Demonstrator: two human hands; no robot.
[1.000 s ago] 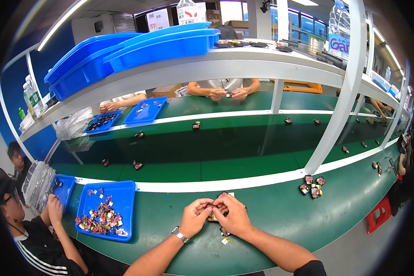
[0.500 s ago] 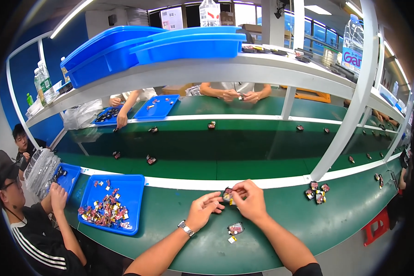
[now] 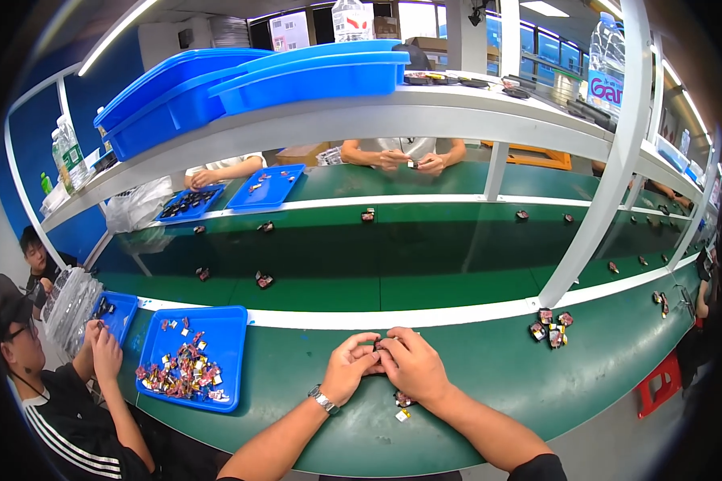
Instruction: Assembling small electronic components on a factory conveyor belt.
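A small black-cased electronic part [image 3: 376, 345] is pinched between my two hands above the green bench, mostly covered by fingers. My left hand [image 3: 347, 369], with a metal watch on its wrist, is closed on the part's left side. From the right, my right hand [image 3: 415, 367] has its fingers bent over the same part. Just below my hands lies another small electronic part [image 3: 403, 399], partly hidden by the right hand, and a little white-and-yellow piece [image 3: 402, 415] beside it. A cluster of similar black-cased parts [image 3: 555, 335] rests to the right.
At left stands a blue tray [image 3: 238, 353] of loose reddish and yellow-white components. A conveyor belt [image 3: 449, 280] carrying scattered parts runs behind a white rail [image 3: 337, 321]. A white post [image 3: 590, 184] and shelf [image 3: 313, 124] rise beyond. Co-workers sit left and opposite.
My hands have come together around the black-cased part, with the right hand moving left and down over it. A co-worker's arm across the belt has drawn back from it.
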